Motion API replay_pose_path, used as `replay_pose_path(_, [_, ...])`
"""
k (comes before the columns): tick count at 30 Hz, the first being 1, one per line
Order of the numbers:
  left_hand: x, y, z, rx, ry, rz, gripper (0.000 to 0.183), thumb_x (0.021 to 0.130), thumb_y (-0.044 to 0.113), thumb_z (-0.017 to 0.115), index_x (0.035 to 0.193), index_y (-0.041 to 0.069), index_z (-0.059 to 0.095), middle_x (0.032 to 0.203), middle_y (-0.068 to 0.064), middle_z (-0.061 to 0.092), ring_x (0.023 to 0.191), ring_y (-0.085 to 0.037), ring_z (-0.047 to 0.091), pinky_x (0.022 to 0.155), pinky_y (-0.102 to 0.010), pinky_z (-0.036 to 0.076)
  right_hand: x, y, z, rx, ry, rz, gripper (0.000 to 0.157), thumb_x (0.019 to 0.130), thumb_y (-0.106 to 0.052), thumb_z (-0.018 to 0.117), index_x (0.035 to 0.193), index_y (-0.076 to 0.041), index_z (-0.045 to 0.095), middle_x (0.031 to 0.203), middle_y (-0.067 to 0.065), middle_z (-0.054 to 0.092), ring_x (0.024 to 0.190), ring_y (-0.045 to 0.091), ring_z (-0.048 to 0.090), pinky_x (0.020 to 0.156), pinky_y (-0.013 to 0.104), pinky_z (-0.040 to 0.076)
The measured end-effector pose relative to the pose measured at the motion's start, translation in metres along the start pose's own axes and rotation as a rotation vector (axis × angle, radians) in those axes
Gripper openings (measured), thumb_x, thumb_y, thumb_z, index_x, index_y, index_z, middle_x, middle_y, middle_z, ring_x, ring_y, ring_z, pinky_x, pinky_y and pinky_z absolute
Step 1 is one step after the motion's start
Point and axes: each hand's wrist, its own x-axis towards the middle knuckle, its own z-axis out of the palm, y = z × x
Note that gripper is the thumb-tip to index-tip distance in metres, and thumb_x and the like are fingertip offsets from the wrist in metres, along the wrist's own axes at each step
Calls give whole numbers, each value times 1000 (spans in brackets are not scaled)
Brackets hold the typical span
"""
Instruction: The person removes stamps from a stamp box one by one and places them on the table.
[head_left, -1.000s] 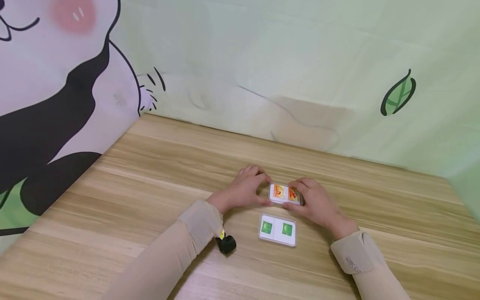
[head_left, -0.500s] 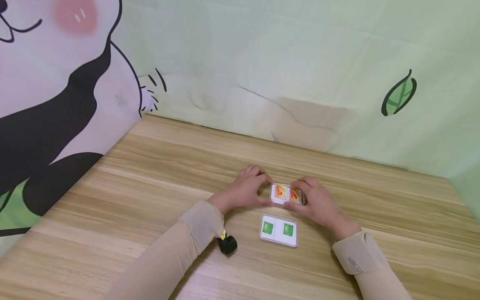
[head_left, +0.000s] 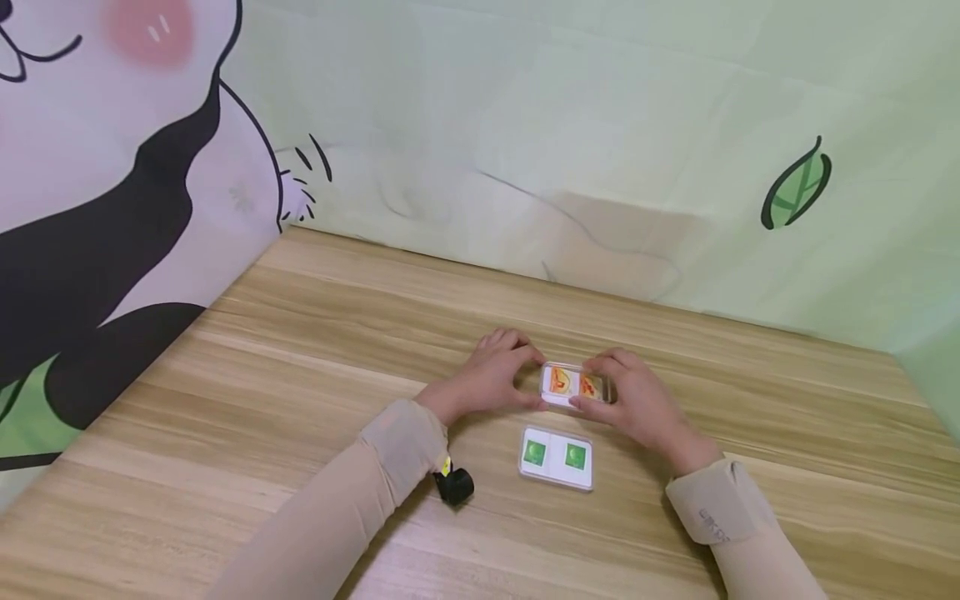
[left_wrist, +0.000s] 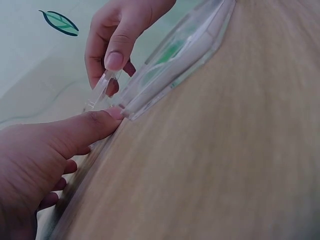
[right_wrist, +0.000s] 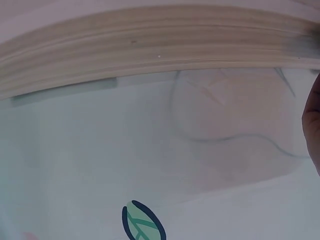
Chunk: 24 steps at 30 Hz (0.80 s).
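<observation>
On the wooden table [head_left: 337,333], a small clear plastic case [head_left: 559,382] with orange and white pictures lies between both hands. My left hand [head_left: 491,377] pinches its left end between thumb and fingers. With thumb and fingers, my right hand [head_left: 637,402] grips the right end, covering part of the picture there. In the left wrist view, a clear plastic edge [left_wrist: 101,89] stands tilted up under the right thumb, close to the left thumb tip. A second clear case [head_left: 556,458] with two green pictures lies flat nearer the body. The right wrist view shows only a sliver of hand [right_wrist: 312,125].
A black wrist-worn device [head_left: 454,485] sticks out beside the left cuff. Behind the table hangs a pale green printed cloth [head_left: 465,125] with a leaf drawing [head_left: 798,187]. A panda drawing [head_left: 105,183] fills the left side.
My right hand has shifted slightly right and up, and more of the case's right end shows beside its fingers. The left hand and the green-pictured case stay nearly still.
</observation>
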Motion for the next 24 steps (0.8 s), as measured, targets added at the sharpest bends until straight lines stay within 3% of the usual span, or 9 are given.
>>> replay_pose_path(16, [1,2,-4,6,-1,19,60,78,47,75,128,19,57,132,-3,48,128,-21,38,115,-41,23,0,8,-15,-10,-14,22,60,81,-38,75,123,3,60,123,19,58,115,36,55,100,52,44])
replay_pose_path(24, [0,1,-1,5,-7,5,60,78,48,75,128,19,58,131,-3,48,127,-20,37,115,-40,23,-5,14,-16,-2,8,23,56,80,-34,76,120,3,61,119,18,61,109,34,58,95,51,47])
